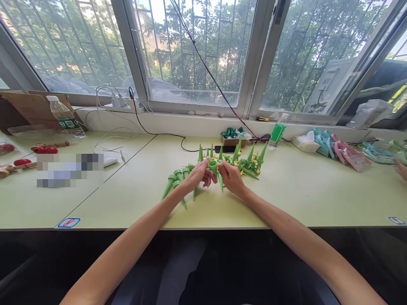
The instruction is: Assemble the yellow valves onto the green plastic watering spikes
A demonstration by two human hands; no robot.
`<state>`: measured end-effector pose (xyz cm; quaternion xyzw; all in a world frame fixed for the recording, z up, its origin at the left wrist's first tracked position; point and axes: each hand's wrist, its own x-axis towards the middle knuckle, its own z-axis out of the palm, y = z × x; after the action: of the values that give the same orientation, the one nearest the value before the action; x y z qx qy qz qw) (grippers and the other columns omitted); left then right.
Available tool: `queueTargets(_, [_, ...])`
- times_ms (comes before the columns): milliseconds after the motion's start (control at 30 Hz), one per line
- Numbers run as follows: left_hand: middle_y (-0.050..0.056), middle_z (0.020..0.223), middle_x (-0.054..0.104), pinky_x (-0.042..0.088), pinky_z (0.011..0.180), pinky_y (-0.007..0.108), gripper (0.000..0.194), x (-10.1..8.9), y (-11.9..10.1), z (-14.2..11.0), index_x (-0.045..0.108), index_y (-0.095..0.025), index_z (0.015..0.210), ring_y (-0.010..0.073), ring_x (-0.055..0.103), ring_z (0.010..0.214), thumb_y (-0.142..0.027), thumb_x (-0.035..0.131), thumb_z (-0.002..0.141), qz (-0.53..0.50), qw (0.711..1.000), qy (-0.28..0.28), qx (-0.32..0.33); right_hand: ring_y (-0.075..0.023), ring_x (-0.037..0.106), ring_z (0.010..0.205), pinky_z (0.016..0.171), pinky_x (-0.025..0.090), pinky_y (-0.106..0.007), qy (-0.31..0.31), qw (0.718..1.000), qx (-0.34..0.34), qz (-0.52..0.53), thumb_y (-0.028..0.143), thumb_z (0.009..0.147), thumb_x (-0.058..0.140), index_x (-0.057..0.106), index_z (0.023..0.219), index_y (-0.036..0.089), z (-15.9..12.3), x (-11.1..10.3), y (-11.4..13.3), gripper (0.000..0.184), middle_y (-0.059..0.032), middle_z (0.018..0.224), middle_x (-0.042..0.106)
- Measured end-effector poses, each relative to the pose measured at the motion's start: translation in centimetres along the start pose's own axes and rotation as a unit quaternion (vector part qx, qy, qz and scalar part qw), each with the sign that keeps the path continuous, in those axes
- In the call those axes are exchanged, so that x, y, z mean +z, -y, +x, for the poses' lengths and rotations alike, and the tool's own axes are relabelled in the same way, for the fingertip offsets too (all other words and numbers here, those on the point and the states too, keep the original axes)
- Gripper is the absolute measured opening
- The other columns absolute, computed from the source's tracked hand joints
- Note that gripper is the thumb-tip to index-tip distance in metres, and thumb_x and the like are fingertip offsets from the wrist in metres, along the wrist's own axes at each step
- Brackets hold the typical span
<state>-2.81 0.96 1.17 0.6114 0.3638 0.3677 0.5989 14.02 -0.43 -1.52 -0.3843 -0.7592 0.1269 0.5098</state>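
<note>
Around the open-topped green plastic spike (213, 164) my left hand (202, 174) has its fingers closed near the rim, with the other fingers loosely curled below. Close beside it, my right hand (231, 177) is in a pinch; what sits between its fingertips is mostly hidden, with a bit of yellow showing. Several capped green spikes (171, 183) lie on the table to the left of my hands. Behind and to the right, upright green spikes (261, 157) stand in a cluster with small yellow valves (254, 159) among them.
A dark phone (225, 149) and a small brown box (233, 141) lie behind the spikes. A green-labelled bottle (277, 132), a tissue pack (305, 142) and bagged pink items (348, 153) are to the right. White cables (110, 137) lie at left. Another person's hand (401, 168) shows at the right edge.
</note>
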Motion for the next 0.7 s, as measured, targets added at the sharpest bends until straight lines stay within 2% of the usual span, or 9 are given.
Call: queueTargets(700, [0.003, 0.071, 0.065, 0.037, 0.040, 0.022, 0.050, -0.09, -0.62, -0.49, 0.046, -0.020, 0.098, 0.0114, 0.054, 0.044, -0.067, 0.057, 0.084, -0.028, 0.999, 0.018, 0.024, -0.0120, 0.035, 0.053, 0.056, 0.032, -0.026, 0.010, 0.999, 0.022, 0.021, 0.055, 0.103, 0.028, 0.037, 0.076, 0.023, -0.06, 0.13, -0.41, 0.043, 0.0043, 0.060, 0.041])
